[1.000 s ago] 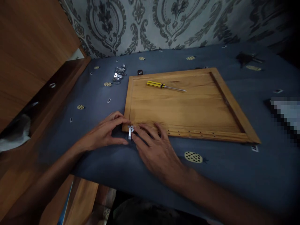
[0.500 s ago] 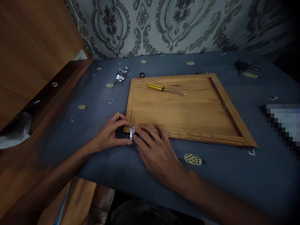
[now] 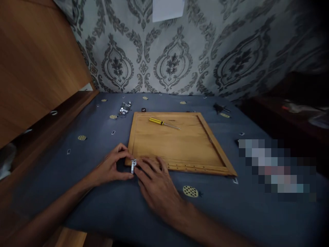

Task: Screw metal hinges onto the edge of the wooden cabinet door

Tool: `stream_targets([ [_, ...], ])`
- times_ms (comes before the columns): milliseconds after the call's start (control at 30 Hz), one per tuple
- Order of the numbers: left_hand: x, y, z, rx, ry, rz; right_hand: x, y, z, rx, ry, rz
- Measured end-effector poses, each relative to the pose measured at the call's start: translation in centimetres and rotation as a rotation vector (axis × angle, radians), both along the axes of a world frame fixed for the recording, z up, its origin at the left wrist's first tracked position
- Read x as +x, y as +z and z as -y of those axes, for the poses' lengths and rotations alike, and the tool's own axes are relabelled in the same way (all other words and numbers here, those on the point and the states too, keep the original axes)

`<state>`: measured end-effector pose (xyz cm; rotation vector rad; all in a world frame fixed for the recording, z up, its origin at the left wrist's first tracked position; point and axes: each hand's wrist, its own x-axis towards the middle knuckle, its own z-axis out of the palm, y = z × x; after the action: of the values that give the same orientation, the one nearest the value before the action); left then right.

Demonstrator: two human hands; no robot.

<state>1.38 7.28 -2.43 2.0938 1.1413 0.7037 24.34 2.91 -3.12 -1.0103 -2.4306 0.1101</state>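
Note:
A small silver cabinet hinge point(image 3: 133, 166) stands at the near left corner of a wooden cabinet door point(image 3: 167, 144), which lies flat on the cloth. My left hand point(image 3: 113, 168) pinches the hinge between thumb and fingers. From the right, my right hand point(image 3: 159, 185) reaches over the door's near edge with fingers spread, its foremost fingertips against or very close to the hinge; its thumb is hidden. A screwdriver point(image 3: 157, 121) with a yellow and black handle rests on the far part of the door.
Behind the door's far left corner lies a pile of metal hinges point(image 3: 125, 109). A small black item point(image 3: 143, 110) is beside that corner, and a dark tool point(image 3: 221, 108) lies at the back right. A blurred-out object point(image 3: 275, 168) is on the right. Wooden furniture point(image 3: 38, 61) borders the left.
The view has tilted up and shows more of the patterned wall. Both hands keep nearly the same hold around the hinge at the door's corner.

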Motion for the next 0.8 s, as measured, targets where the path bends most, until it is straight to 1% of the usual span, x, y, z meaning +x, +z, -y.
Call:
stream_targets([
  [67,0.0,0.0,0.0,-0.015,0.003,-0.001,0.8,0.8,-1.1,0.019,-0.010,-0.028],
  [133,0.0,0.2,-0.1,-0.034,0.006,0.003,2.0,2.2,-3.5,0.057,-0.015,-0.016],
  [200,0.1,0.4,-0.1,-0.048,-0.001,0.008,3.1,3.6,-7.1,-0.014,-0.149,0.023],
  [267,0.1,0.5,-0.2,-0.056,-0.008,0.022,3.9,4.4,-11.3,-0.046,-0.249,0.036],
  [300,0.1,0.5,-0.2,-0.061,-0.010,0.033,4.1,4.5,-13.3,-0.063,-0.290,0.046],
  [367,0.1,0.6,-0.2,-0.072,-0.011,0.045,4.2,4.0,-16.4,-0.107,-0.358,0.071],
  [433,0.1,0.7,-0.1,-0.079,-0.008,0.030,4.1,3.1,-18.2,-0.150,-0.384,0.097],
  [533,0.1,0.7,-0.1,-0.081,-0.001,-0.003,3.9,2.0,-18.5,-0.172,-0.400,0.095],
  [600,0.1,0.7,-0.1,-0.080,0.003,-0.010,3.8,2.0,-17.7,-0.166,-0.395,0.060],
  [667,0.1,0.6,-0.1,-0.077,0.001,-0.013,3.6,2.6,-16.4,-0.155,-0.356,-0.046],
  [700,0.0,0.5,-0.1,-0.076,0.000,-0.015,3.4,3.1,-15.5,-0.156,-0.299,-0.226],
  [800,0.0,0.6,-0.1,-0.067,-0.004,-0.016,2.1,4.9,-12.3,-0.197,-0.196,-0.396],
])
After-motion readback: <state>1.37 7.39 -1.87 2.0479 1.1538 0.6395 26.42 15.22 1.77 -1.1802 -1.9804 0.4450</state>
